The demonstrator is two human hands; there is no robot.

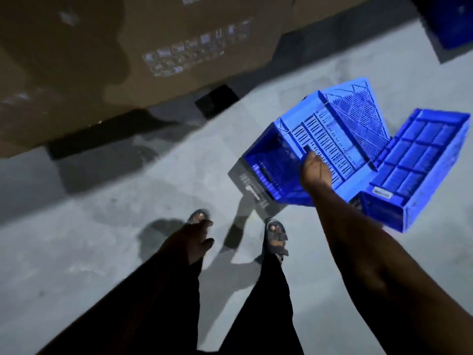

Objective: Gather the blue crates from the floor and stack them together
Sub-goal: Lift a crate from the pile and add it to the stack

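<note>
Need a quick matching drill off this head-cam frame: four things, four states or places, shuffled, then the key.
Things:
1. right hand
2. left hand
3. tilted crate
4. cardboard boxes

States or places:
A. hangs beside the leg, holding nothing
B. stand at the upper left, beyond the floor
C. grips a crate's slotted wall
D. held at an angle beside an upside-down crate

Pairs: 1-C, 2-A, 3-D, 4-B
</note>
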